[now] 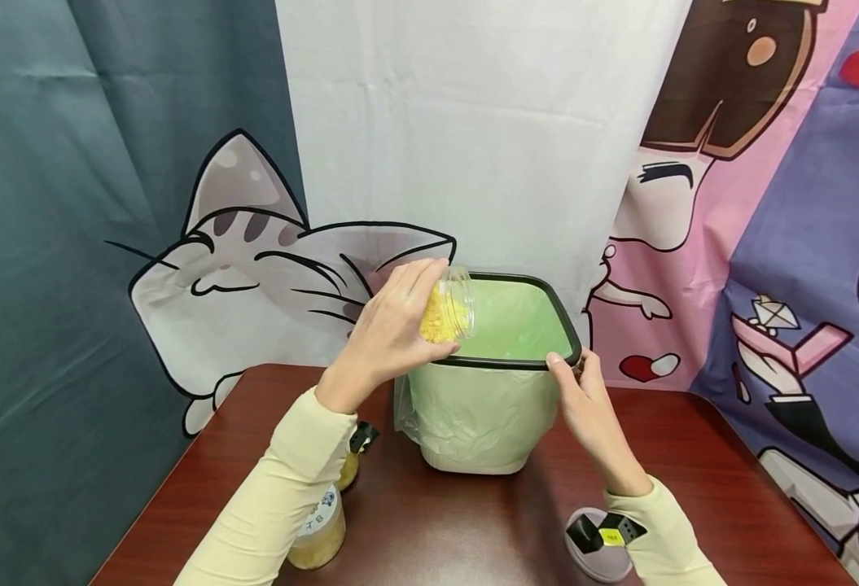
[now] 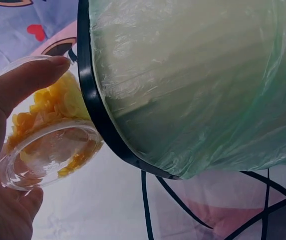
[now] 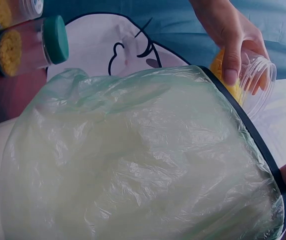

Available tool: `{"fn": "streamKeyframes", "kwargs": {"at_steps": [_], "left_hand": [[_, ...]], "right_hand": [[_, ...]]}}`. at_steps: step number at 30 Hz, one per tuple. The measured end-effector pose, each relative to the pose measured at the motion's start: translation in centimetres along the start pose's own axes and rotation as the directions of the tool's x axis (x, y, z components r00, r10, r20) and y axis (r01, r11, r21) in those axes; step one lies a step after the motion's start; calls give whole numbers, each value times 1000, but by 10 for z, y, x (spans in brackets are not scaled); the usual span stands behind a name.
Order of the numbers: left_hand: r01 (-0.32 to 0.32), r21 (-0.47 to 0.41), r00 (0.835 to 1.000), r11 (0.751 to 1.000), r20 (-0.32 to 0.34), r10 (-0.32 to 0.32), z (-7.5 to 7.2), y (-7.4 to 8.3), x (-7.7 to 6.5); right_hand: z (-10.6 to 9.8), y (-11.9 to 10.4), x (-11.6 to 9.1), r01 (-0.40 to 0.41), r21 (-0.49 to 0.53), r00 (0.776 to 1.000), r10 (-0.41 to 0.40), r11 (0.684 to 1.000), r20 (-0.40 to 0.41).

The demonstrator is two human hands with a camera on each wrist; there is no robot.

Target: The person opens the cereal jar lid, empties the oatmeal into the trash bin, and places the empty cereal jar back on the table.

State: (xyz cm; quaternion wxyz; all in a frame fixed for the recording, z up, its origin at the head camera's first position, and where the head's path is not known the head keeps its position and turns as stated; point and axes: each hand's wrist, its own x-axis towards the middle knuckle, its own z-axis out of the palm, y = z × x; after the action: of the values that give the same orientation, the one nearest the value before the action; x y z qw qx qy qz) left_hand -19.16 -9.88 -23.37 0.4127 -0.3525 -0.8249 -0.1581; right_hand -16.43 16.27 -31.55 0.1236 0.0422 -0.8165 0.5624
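My left hand [image 1: 392,325] grips a clear plastic jar [image 1: 460,303] tipped on its side over the left rim of a trash can [image 1: 484,415]. Yellow flakes or small pieces [image 2: 50,107] lie inside the jar; their exact kind I cannot tell. The can has a black rim [image 3: 255,135] and a pale green plastic bag [image 3: 108,150] lining it and folded down outside. At the can's front right corner my right hand [image 1: 590,415] holds the rim, its thumb on top and its other fingers partly hidden outside.
On the table [image 1: 429,537], a jar with a white labelled lid [image 1: 319,529] and a green-lidded jar [image 3: 30,47] stand left of the can, partly behind my left forearm. A pale purple round lid [image 1: 598,561] lies under my right wrist. A printed cloth [image 1: 473,122] hangs behind.
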Motion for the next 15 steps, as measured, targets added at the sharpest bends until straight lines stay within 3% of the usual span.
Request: {"fn": "streamKeyframes", "kwargs": {"at_steps": [15], "left_hand": [[22,25,999,999,31,-22,1,-2,2]], "right_hand": [[-1,-1,0,9,-9,1000,-9,1000,16]]}}
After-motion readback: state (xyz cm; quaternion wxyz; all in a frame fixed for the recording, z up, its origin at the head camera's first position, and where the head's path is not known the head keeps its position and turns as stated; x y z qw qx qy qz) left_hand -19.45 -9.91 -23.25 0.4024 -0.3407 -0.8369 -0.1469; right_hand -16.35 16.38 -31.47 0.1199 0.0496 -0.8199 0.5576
